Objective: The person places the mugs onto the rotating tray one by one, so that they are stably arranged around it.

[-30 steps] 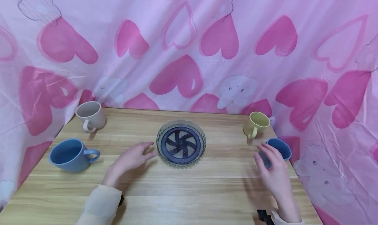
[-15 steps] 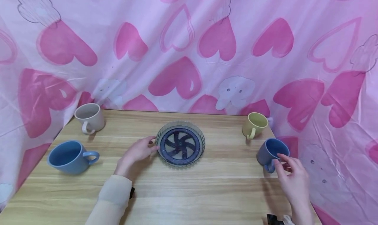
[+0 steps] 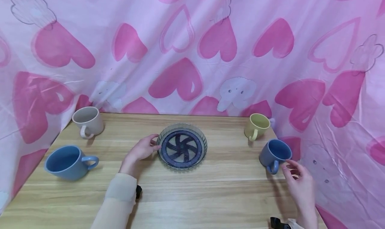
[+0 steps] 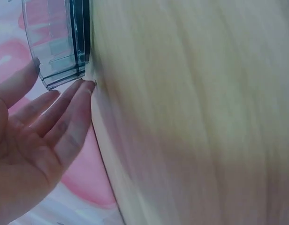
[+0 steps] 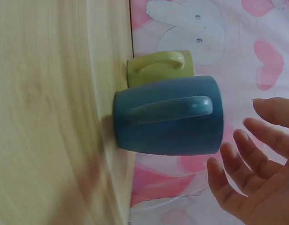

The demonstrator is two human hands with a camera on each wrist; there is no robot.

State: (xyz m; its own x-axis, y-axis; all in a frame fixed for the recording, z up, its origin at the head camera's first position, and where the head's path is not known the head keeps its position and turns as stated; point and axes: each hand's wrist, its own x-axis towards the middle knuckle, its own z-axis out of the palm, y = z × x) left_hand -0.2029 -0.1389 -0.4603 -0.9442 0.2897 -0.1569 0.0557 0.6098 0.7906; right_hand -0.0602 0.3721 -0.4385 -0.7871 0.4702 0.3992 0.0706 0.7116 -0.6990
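Note:
My left hand [image 3: 142, 148] is at the left side of a round clear glass dish [image 3: 204, 148] with a dark blue pinwheel pattern in its base. In the left wrist view, the thumb lies against the dish's rim [image 4: 46, 47], and the loosely extended fingers reach toward its lower edge. Just right of a dark blue mug [image 3: 266, 157], my right hand [image 3: 300, 182] hovers with fingers bent loosely and nothing between them. The right wrist view shows a gap between these fingertips and the blue mug [image 5: 168, 136]; its handle points toward me.
Behind the blue mug stands a yellow-green mug [image 3: 255, 125]. At left are a pale grey mug [image 3: 93, 123] and a wide blue cup [image 3: 70, 167], handle pointing right. Pink heart-patterned cloth [image 3: 174, 28] hangs round the back and sides of the wooden table [image 3: 204, 202].
My left hand has moved right, up to the dish's edge. My right hand has shifted from in front of the dark blue mug to its right side. Dish and mugs stay in place.

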